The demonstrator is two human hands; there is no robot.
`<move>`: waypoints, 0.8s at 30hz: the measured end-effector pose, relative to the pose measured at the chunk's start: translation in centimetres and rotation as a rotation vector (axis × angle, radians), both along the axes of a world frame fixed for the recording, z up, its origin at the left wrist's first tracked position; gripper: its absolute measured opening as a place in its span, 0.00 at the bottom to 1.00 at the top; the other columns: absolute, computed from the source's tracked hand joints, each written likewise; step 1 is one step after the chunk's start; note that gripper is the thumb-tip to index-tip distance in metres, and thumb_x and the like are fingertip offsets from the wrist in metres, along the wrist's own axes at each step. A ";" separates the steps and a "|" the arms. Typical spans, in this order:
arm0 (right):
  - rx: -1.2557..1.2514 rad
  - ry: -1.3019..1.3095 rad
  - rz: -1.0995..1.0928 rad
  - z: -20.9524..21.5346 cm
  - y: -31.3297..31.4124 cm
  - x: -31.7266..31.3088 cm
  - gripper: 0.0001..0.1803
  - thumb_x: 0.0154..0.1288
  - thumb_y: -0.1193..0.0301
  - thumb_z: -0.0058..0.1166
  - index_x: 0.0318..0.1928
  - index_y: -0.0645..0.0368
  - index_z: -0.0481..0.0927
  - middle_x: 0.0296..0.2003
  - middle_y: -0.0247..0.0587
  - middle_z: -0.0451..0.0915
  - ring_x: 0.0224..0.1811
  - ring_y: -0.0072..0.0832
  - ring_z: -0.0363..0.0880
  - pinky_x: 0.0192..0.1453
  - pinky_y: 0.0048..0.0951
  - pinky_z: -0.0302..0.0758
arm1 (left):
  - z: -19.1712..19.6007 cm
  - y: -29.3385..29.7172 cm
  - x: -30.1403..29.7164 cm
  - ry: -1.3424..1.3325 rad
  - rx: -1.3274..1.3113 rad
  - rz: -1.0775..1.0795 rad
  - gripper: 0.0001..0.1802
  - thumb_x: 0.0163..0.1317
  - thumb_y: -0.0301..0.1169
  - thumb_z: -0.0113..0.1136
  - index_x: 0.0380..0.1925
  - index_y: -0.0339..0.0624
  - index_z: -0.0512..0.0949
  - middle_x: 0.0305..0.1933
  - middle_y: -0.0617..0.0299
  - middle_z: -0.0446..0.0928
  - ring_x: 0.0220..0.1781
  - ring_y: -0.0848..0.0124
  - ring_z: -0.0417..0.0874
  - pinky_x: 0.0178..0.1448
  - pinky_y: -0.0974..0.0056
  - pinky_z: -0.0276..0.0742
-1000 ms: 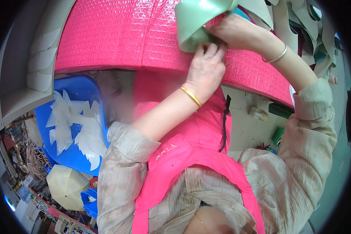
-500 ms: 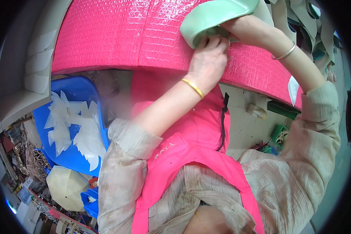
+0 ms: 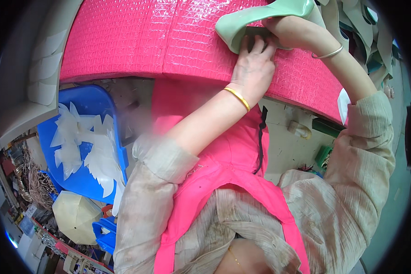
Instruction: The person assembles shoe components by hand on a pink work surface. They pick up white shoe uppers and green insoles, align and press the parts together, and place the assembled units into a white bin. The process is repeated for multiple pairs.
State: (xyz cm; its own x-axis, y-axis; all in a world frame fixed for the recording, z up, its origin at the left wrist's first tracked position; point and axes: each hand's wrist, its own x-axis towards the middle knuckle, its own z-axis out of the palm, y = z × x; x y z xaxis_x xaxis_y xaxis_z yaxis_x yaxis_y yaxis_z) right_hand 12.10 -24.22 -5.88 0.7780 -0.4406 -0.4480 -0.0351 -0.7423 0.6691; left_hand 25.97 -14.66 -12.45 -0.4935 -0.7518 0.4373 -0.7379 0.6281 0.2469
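A pale green shoe [image 3: 260, 18] lies on its side on the pink textured table cover [image 3: 137, 41] at the top of the view. My left hand [image 3: 253, 66], with a gold bangle at the wrist, presses its fingers into the dark opening of the shoe. My right hand [image 3: 283, 29] is mostly hidden behind the shoe and grips it from the far side; a thin silver bangle shows on that wrist. Both forearms reach up from beige rolled sleeves over a pink apron [image 3: 228, 169].
A blue plastic chair [image 3: 73, 178] at the left holds several white cut pieces [image 3: 91, 150]. Grey-green cut shapes [image 3: 360, 23] hang at the top right. A cream cone-shaped object [image 3: 75, 217] and clutter sit on the floor at the lower left.
The shoe has shifted rightward and tilted flatter on the cover. My left hand followed it and pushed its fingers deeper into the opening; my right hand has slid behind the shoe.
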 end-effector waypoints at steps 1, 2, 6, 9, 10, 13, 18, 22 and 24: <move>-0.005 -0.035 0.041 -0.1 -0.1 -0.1 0.12 0.51 0.71 0.48 0.38 0.60 0.74 0.33 0.45 0.76 0.34 0.33 0.77 0.40 0.27 0.72 | -0.6 -0.1 0.1 0.071 0.026 0.001 0.23 0.53 0.38 0.55 0.47 0.35 0.72 0.48 0.58 0.68 0.52 0.60 0.66 0.60 0.50 0.61; -0.011 -0.070 0.082 -0.3 -0.2 -0.1 0.12 0.51 0.71 0.48 0.38 0.60 0.74 0.33 0.45 0.76 0.34 0.33 0.77 0.40 0.27 0.72 | -0.9 -0.1 0.1 0.142 0.052 0.002 0.24 0.54 0.38 0.55 0.47 0.34 0.72 0.49 0.57 0.68 0.52 0.58 0.66 0.60 0.49 0.61; 0.130 -0.594 -0.167 -1.9 0.3 -0.7 0.13 0.50 0.72 0.50 0.38 0.60 0.75 0.33 0.47 0.76 0.34 0.35 0.77 0.41 0.28 0.72 | -0.2 0.8 -1.4 -0.005 -0.028 0.110 0.26 0.54 0.36 0.55 0.51 0.34 0.68 0.49 0.53 0.68 0.53 0.57 0.66 0.61 0.51 0.61; 0.201 -0.653 -0.236 -1.0 3.9 -0.1 0.17 0.50 0.76 0.51 0.43 0.65 0.73 0.38 0.49 0.76 0.41 0.40 0.76 0.47 0.36 0.71 | -0.5 1.2 1.1 0.204 0.048 -0.010 0.25 0.53 0.35 0.55 0.50 0.33 0.68 0.47 0.52 0.70 0.51 0.57 0.69 0.58 0.56 0.64; 0.425 -0.775 -0.403 -0.3 5.5 0.5 0.18 0.54 0.76 0.49 0.48 0.64 0.72 0.45 0.53 0.73 0.51 0.46 0.71 0.55 0.38 0.67 | -0.7 1.7 2.6 0.257 0.122 -0.071 0.22 0.53 0.32 0.55 0.47 0.32 0.70 0.45 0.49 0.71 0.46 0.58 0.73 0.52 0.58 0.69; 0.601 -1.019 -0.465 -2.7 9.7 0.0 0.23 0.60 0.71 0.48 0.57 0.59 0.67 0.55 0.56 0.65 0.60 0.50 0.60 0.65 0.41 0.55 | 1.4 2.5 7.3 -0.100 0.173 -0.081 0.11 0.43 0.26 0.52 0.30 0.36 0.77 0.29 0.55 0.75 0.34 0.62 0.77 0.39 0.62 0.73; 0.575 -1.176 -0.531 -3.5 9.6 2.2 0.26 0.58 0.66 0.51 0.58 0.56 0.66 0.52 0.44 0.70 0.54 0.42 0.68 0.56 0.39 0.66 | 2.2 1.0 11.2 -0.319 -0.192 -0.124 0.11 0.46 0.29 0.51 0.29 0.38 0.78 0.26 0.60 0.73 0.33 0.65 0.74 0.49 0.64 0.67; 0.457 -1.166 -0.484 -4.2 9.9 4.5 0.29 0.56 0.59 0.52 0.59 0.51 0.66 0.59 0.39 0.65 0.61 0.38 0.62 0.61 0.39 0.62 | 5.1 1.2 10.8 -0.633 0.056 -0.193 0.15 0.46 0.29 0.50 0.34 0.32 0.77 0.32 0.53 0.75 0.43 0.64 0.74 0.55 0.63 0.65; 0.498 -1.185 -0.541 -4.3 10.0 4.5 0.30 0.56 0.57 0.52 0.60 0.47 0.66 0.60 0.37 0.63 0.62 0.38 0.60 0.62 0.40 0.60 | 5.0 0.6 12.1 -0.552 -0.055 -0.217 0.16 0.45 0.29 0.50 0.34 0.29 0.76 0.31 0.54 0.75 0.42 0.65 0.76 0.54 0.64 0.67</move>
